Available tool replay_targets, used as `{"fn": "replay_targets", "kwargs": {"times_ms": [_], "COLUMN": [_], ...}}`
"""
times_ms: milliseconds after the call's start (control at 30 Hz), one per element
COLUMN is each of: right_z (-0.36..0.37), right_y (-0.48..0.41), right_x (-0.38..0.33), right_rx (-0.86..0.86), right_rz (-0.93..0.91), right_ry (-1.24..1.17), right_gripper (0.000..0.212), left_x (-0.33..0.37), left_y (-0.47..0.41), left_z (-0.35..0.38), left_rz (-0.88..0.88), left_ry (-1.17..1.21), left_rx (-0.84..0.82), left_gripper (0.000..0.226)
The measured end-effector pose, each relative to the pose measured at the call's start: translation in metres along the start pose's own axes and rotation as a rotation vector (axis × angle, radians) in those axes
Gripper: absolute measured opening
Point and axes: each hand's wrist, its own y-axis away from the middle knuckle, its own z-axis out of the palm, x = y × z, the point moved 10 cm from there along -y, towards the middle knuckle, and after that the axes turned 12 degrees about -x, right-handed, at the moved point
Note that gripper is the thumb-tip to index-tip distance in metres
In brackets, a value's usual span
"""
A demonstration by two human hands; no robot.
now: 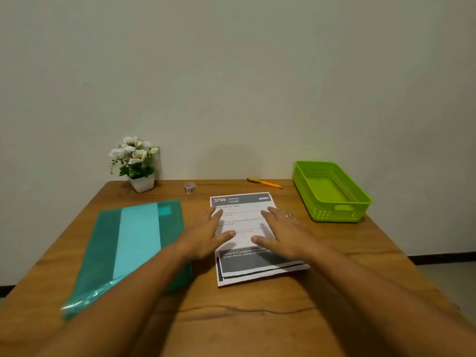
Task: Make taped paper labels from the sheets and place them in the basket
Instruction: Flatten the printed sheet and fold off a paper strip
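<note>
Both hands lie flat with fingers straight and spread, gripping nothing. The left hand (206,235) rests on the left edge of the sheets (240,200). The right hand (283,233), with a ring (290,215) on one finger, rests on their right half. The sheets form a slightly fanned printed stack on the bench (257,318).

- Left of the sheets, just beside them: a teal folder (134,240).
- Beyond the sheets: a small tape roll (190,187) and an orange pen (265,182).
- Beyond and left of the sheets: a potted flower (141,182).
- Right of the sheets, apart from them: the green basket (340,213).
</note>
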Motion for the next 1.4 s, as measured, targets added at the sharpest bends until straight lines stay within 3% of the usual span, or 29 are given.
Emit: {"fn": "replay_targets", "kwargs": {"times_ms": [167, 300, 500, 900, 1400], "right_z": [0.032, 0.046, 0.053, 0.033, 0.044], "right_y": [-0.011, -0.016, -0.011, -0.005, -0.023], "right_x": [0.004, 0.006, 0.008, -0.001, -0.001], "right_rx": [-0.090, -0.045, 0.025, 0.019, 0.108], "right_rz": [-0.030, -0.016, 0.004, -0.021, -0.064], "right_ry": [0.030, 0.068, 0.063, 0.169, 0.112], "right_gripper": [0.085, 0.083, 0.084, 0.083, 0.074], "left_x": [-0.008, -0.012, -0.006, -0.001, -0.010], "left_y": [-0.023, -0.027, -0.023, -0.018, -0.025], "left_z": [0.033, 0.045, 0.047, 0.040, 0.045], "left_rz": [-0.039, -0.037, -0.022, 0.027, 0.013], "left_ry": [-0.099, -0.201, -0.224, -0.143, -0.194], "left_rx": [-0.087, -0.038, 0.017, 0.094, 0.082], "left_gripper": [0.090, 0.118, 0.120, 0.080, 0.089]}}
